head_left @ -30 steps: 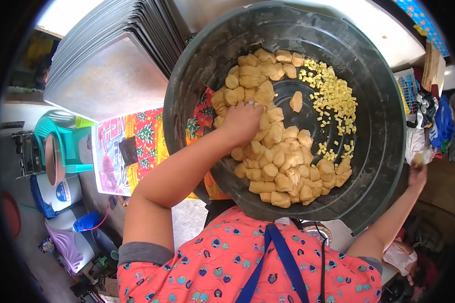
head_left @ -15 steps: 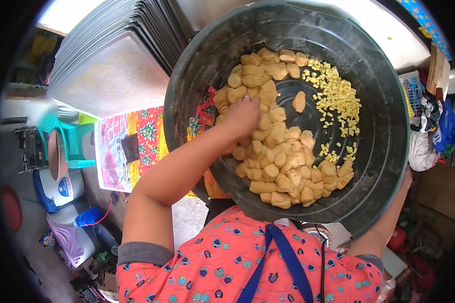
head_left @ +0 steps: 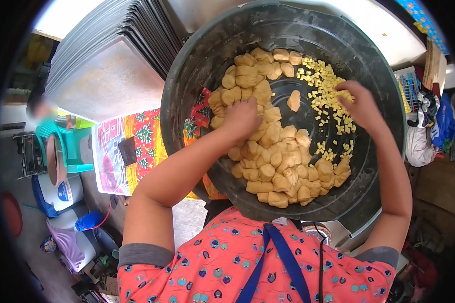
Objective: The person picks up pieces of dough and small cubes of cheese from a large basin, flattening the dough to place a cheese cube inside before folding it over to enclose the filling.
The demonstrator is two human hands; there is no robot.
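Black plastic forms the large round tub, which is tilted toward the wearer and holds 2 kinds of pieces: a heap of tan dough lumps banked along the near-left wall, and a scatter of small yellow cubes on the far-right part of the floor; 1 lump lies apart from the heap, between it and the cubes. Both hands are reached into the tub; the left hand is curled down into the heap, its fingers closed among the lumps, though how many are gripped cannot be told because the fingertips are buried; the right hand is set over the cubes with the fingers pinched narrowly, and a few cubes appear to be held at the tips, though this is not clearly shown. The step is judged to be best done if 1 lump is lifted cleanly from the top of the heap rather than dragged from beneath, so that the soft neighbours are not squashed or stuck together; the cubes are best pinched lightly and in a small count, since a tight squeeze would likely crumble them; the tub's tilt is best left undisturbed, as the heap could slide. A stack of metal trays is seen beside the tub to the left, over a red patterned cloth.
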